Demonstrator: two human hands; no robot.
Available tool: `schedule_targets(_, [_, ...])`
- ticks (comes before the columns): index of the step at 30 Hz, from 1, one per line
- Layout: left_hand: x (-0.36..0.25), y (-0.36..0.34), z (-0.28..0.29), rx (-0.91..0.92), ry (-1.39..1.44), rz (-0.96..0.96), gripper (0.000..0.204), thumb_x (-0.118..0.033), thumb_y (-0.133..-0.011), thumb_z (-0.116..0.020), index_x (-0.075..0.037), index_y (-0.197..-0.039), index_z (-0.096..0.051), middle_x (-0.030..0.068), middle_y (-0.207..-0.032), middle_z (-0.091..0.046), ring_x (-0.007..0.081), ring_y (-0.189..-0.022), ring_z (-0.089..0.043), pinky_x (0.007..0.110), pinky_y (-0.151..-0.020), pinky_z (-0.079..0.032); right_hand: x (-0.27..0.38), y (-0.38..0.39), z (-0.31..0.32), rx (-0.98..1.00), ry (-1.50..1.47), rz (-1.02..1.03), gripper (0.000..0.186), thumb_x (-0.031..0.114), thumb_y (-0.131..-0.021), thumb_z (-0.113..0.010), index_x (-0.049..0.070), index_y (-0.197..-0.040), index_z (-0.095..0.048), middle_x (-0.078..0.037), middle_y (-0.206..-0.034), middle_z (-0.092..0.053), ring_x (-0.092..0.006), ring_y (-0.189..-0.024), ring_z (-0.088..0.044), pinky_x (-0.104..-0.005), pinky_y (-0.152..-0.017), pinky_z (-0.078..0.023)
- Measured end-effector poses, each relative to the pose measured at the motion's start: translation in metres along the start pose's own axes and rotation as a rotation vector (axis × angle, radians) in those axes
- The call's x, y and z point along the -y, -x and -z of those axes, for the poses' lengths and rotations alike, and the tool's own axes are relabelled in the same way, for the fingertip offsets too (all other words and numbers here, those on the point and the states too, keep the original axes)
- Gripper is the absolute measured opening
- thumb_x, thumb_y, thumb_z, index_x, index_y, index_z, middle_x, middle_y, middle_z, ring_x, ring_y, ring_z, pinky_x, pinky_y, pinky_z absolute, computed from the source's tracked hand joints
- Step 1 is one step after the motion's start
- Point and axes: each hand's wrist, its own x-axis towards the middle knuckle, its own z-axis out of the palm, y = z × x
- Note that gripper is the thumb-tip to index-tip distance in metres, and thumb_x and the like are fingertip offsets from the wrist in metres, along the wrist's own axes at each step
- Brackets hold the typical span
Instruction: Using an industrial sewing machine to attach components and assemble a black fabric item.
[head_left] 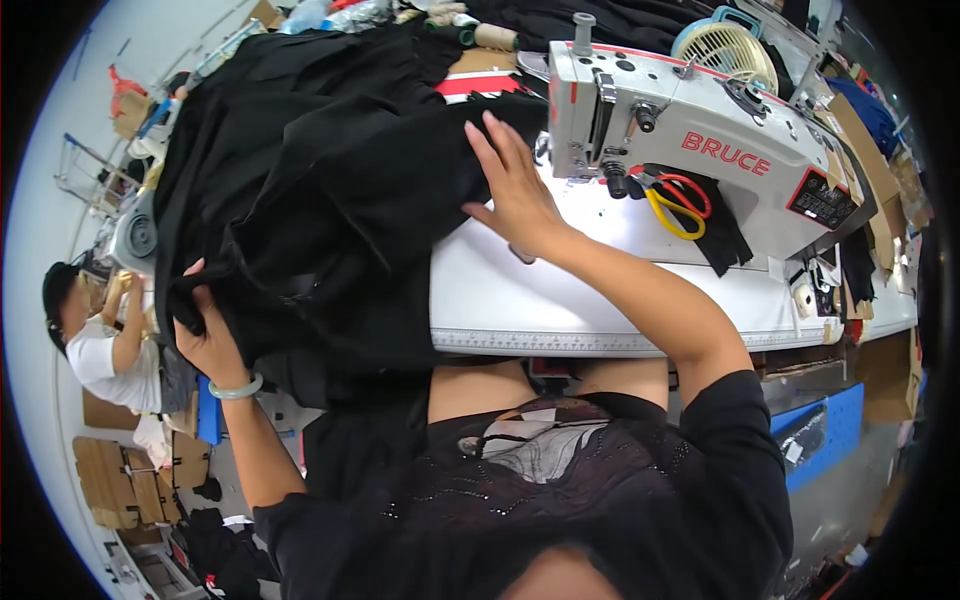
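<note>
A large piece of black fabric [350, 190] covers the left part of the white sewing table [560, 300] and hangs over its front edge. My left hand [212, 335] is closed on a gathered edge of this cloth at the far left. Fingers spread, my right hand [515, 195] lies at the cloth's right edge, close to the needle end of the white sewing machine [680, 130]. Scissors with red and yellow handles [678, 207] rest against the machine, beside a dark scrap of cloth [722, 235].
A measuring strip [560, 343] runs along the table's front edge. Thread cones [495, 38] and a cream fan [725, 55] stand behind. Another person [110, 350] works at the left. A blue bin [825, 435] sits below the table at right.
</note>
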Motion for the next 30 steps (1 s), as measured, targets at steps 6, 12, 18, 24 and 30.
schedule_targets(6, [0.014, -0.028, 0.114, -0.210, -0.319, 0.104, 0.046, -0.038, -0.098, -0.054, 0.005, -0.113, -0.063, 0.0115, -0.106, -0.068, 0.0192, -0.095, -0.062, 0.031, -0.086, -0.047, 0.037, -0.080, -0.026, 0.208, -0.177, -0.092, 0.118, 0.057, -0.062, -0.080, 0.014, -0.151, -0.015, -0.021, -0.149, -0.030, -0.0391, -0.138, -0.028, -0.0621, -0.105, -0.026])
schedule_targets(12, [-0.023, -0.056, 0.156, -0.272, -0.524, -0.381, 0.031, -0.017, -0.103, -0.042, 0.003, -0.117, -0.060, 0.0125, -0.117, -0.064, 0.0194, -0.103, -0.059, 0.032, -0.091, -0.045, 0.140, -0.073, -0.061, 0.320, -0.296, 0.226, 0.123, 0.056, -0.061, -0.081, 0.019, -0.153, -0.009, -0.013, -0.155, -0.022, -0.0387, -0.143, -0.019, -0.0658, -0.109, -0.015])
schedule_targets(18, [-0.086, -0.067, 0.179, -0.340, -0.417, -0.627, 0.023, -0.005, -0.097, -0.048, 0.008, -0.113, -0.058, 0.0136, -0.110, -0.064, 0.0175, -0.091, -0.058, 0.028, -0.084, -0.046, 0.206, -0.068, 0.004, 0.506, -0.893, 0.399, 0.088, 0.041, -0.066, -0.081, 0.007, -0.137, -0.041, -0.022, -0.134, -0.050, -0.0369, -0.119, -0.054, -0.0462, -0.097, -0.044])
schedule_targets(24, [-0.129, -0.087, 0.217, -0.480, -0.453, -0.785, 0.020, -0.011, -0.096, -0.055, 0.007, -0.101, -0.063, 0.0112, -0.109, -0.066, 0.0134, -0.082, -0.060, 0.027, -0.073, -0.049, 0.292, 0.054, 0.089, 0.925, -1.254, 0.988, 0.035, 0.030, -0.081, -0.067, -0.003, -0.083, -0.054, -0.022, -0.070, -0.060, -0.0426, -0.074, -0.061, -0.0467, -0.066, -0.051])
schedule_targets(30, [-0.149, -0.086, 0.201, -0.417, -0.435, -0.748, 0.020, -0.011, -0.095, -0.056, 0.007, -0.097, -0.065, 0.0105, -0.105, -0.068, 0.0119, -0.075, -0.059, 0.025, -0.066, -0.047, 0.266, 0.027, 0.057, 0.084, -0.949, 0.565, 0.031, 0.027, -0.067, -0.081, 0.003, -0.082, -0.067, -0.011, -0.117, -0.055, -0.0306, -0.105, -0.054, -0.0384, -0.073, -0.053])
